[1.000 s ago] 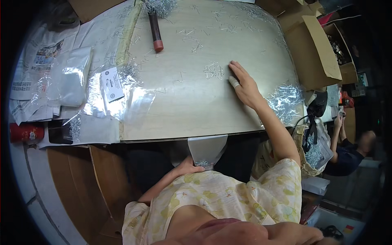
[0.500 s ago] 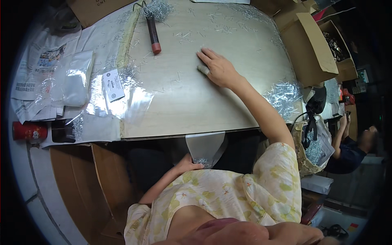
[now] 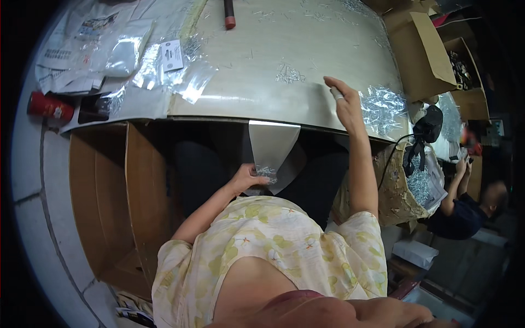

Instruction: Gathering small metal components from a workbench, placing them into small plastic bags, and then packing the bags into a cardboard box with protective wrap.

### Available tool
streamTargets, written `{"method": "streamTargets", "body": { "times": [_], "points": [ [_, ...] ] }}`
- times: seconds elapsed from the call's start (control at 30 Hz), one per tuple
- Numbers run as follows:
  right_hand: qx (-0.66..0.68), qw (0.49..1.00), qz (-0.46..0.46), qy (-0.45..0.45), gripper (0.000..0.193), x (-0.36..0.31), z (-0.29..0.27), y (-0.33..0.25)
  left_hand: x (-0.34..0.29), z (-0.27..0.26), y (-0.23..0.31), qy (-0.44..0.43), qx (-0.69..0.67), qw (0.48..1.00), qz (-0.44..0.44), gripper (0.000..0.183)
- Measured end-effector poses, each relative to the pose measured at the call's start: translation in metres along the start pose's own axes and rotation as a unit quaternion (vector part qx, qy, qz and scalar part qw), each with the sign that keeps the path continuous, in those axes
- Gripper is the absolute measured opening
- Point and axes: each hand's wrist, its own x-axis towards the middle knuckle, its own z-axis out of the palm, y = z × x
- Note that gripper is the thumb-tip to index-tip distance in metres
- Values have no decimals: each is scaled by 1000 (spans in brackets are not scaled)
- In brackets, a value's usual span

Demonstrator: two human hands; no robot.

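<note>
Below the table's front edge hangs a pale tapered chute (image 3: pixel 275 139), with small silver wire pins (image 3: pixel 266 172) gathered at its lower end. My left hand (image 3: pixel 244 179) is closed around that end, its thumb across the pins; the other fingers are partly hidden. Over the right front of the table is my right hand (image 3: pixel 348 106), open and empty, its fingers stretched out and a pale wrap on one digit. Just right of it lies a heap of silver pins (image 3: pixel 383 107). A smaller loose cluster of pins (image 3: pixel 290 73) is to its left.
A dark rod with a red end (image 3: pixel 229 21) lies at the back. Clear plastic bags (image 3: pixel 128 50) and newspapers cover the left side. An open cardboard box (image 3: pixel 432 52) and a pin-filled sack (image 3: pixel 395 183) stand right. Another person (image 3: pixel 465 210) sits far right.
My right hand has moved right and nearer the front edge, toward the pin heap. The view has tilted, so the table sits higher. My left hand keeps hold of the chute's end.
</note>
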Motion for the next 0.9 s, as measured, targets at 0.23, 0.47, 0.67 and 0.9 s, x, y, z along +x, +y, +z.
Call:
{"method": "streamTargets", "body": {
  "times": [0.23,0.47,0.67,0.9],
  "points": [
    [-56,992,-103,41,39,29,56,24,-9,9,-5,12,57,998,9,39],
    [-184,961,-197,-67,51,-34,100,-23,-8,-11,-18,-7,110,994,-19,43],
    [-39,982,-162,-89,53,-107,62,-61,-5,-15,-4,-79,78,994,-14,53],
    [52,993,-24,-106,34,-163,91,-19,-2,0,4,-62,-38,997,-18,50]
  ]
}}
